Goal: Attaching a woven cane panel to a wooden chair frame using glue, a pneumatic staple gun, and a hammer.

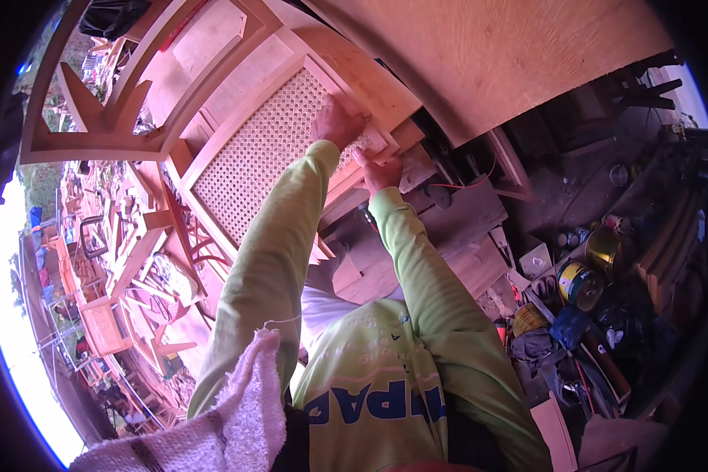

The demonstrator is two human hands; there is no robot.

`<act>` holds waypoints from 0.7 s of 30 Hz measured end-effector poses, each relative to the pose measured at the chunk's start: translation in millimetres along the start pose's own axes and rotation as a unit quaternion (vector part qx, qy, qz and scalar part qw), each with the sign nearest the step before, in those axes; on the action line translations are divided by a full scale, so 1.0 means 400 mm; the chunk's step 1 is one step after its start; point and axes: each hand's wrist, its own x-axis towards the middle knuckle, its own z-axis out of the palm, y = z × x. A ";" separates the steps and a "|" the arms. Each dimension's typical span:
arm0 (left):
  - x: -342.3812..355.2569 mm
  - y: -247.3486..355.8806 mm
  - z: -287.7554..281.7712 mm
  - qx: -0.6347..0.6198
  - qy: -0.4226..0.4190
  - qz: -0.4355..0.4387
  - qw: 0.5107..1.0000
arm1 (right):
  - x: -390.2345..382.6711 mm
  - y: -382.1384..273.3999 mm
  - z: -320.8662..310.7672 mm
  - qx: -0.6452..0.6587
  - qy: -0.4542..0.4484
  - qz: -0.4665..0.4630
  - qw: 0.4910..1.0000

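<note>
A wooden frame (212, 161) with a panel of woven cane webbing (252, 145) lies tilted in front of me. My left hand (338, 123) rests on the webbing by the frame's right side, its fingers curled down. What they hold, if anything, is hidden under the hand. My right hand (381, 171) is closed at the frame's near right edge, the thumb and fingertips beside a pale bit of cane (360, 145). The two hands are close together but apart.
A curved wooden chair part (106, 145) stands at the upper left. A large plywood sheet (495, 55) overhangs the upper right. Wooden chair parts and scraps (138, 252) fill the left; tins (580, 283), bags and tools crowd the right floor. A towel (212, 425) hangs near my left arm.
</note>
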 end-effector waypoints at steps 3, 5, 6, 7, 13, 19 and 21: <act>-0.012 0.042 0.015 0.000 0.018 0.017 1.000 | 0.097 0.085 -0.022 -0.030 0.009 -0.118 0.993; -0.016 0.049 0.000 -0.001 0.018 0.025 1.000 | 0.117 0.099 -0.027 -0.029 0.001 -0.117 0.993; -0.017 0.045 -0.015 0.000 0.021 0.029 0.999 | 0.117 0.098 -0.019 -0.028 -0.011 -0.114 0.993; -0.019 0.042 -0.023 -0.004 0.028 0.030 0.999 | 0.112 0.095 -0.015 -0.029 -0.016 -0.121 0.992; -0.042 -0.002 0.010 -0.045 0.017 0.046 0.998 | 0.021 0.012 -0.116 0.025 -0.055 -0.004 0.998; -0.033 -0.035 -0.005 -0.165 -0.020 0.044 0.985 | 0.023 -0.322 -0.122 -0.195 -0.011 -0.450 0.871; -0.028 -0.041 -0.007 -0.207 -0.037 0.035 0.977 | 0.110 -0.373 -0.016 -0.221 -0.121 -0.445 0.859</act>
